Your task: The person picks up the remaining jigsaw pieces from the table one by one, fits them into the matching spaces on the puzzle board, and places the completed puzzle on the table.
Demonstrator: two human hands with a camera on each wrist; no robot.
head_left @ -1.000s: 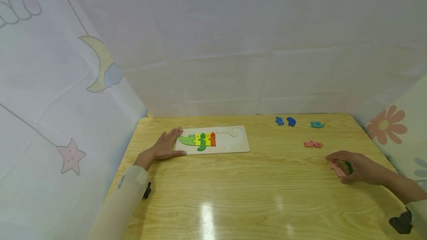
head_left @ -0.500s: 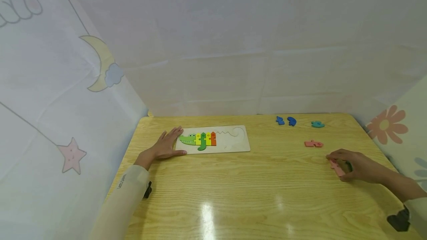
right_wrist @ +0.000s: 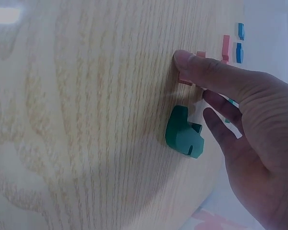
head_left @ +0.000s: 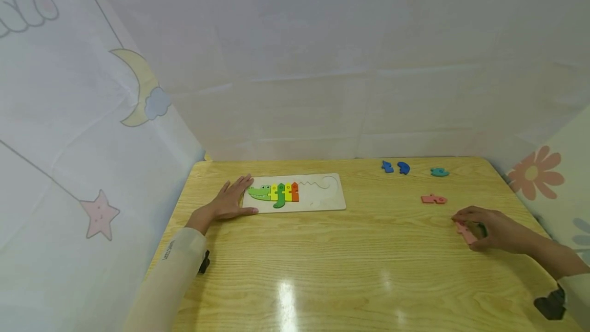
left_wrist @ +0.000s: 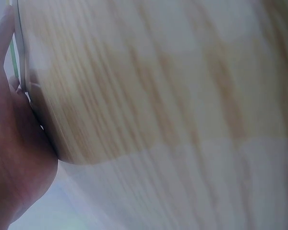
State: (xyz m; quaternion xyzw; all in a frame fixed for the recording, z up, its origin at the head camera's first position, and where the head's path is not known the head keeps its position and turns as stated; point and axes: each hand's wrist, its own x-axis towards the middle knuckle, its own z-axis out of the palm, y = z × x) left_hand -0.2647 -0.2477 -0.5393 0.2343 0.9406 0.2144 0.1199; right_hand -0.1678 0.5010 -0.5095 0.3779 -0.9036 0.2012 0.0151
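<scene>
My left hand (head_left: 228, 201) lies with spread fingers at the left end of a wooden puzzle board (head_left: 322, 196), thumb along its front edge. Set in the board are a light green crocodile head (head_left: 259, 194) and several yellow, green and orange body pieces (head_left: 288, 192). Over at the right, my right hand (head_left: 500, 232) pinches a pink puzzle piece (head_left: 465, 232) between thumb and fingers, low at the tabletop. A dark green puzzle piece (right_wrist: 182, 136) lies under the palm, mostly hidden in the head view. The left wrist view shows the hand's edge against the table side.
Behind the right hand lies another pink puzzle piece (head_left: 434, 199). Farther back are a teal piece (head_left: 439, 172) and two blue pieces, one curved (head_left: 403, 167) and one angular (head_left: 387, 166). Printed cloth walls (head_left: 295, 117) rise around the wooden table (head_left: 350, 270).
The right hand has shifted very slightly, its thumb drawn in at the pink piece, and less of the green piece shows behind it. The left hand and board stay put.
</scene>
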